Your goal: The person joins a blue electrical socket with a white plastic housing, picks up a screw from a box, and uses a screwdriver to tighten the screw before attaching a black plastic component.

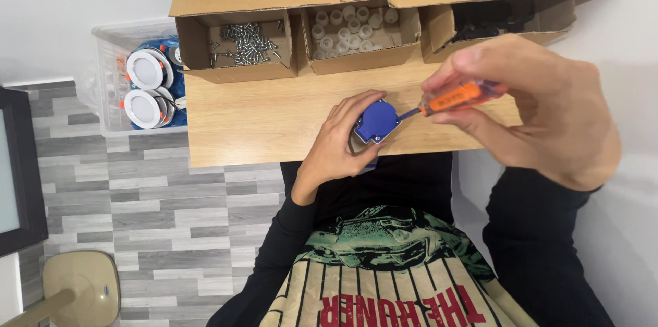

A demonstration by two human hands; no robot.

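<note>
My left hand grips a small blue square plastic part against the wooden table top near its front edge. My right hand holds a screwdriver with an orange translucent handle. Its metal tip points left and meets the right side of the blue part. Both forearms are in black sleeves.
Three open cardboard boxes stand along the table's far edge: one with several metal screws, one with several white plastic caps, one with black parts. A clear bin with round white fittings sits on the floor to the left.
</note>
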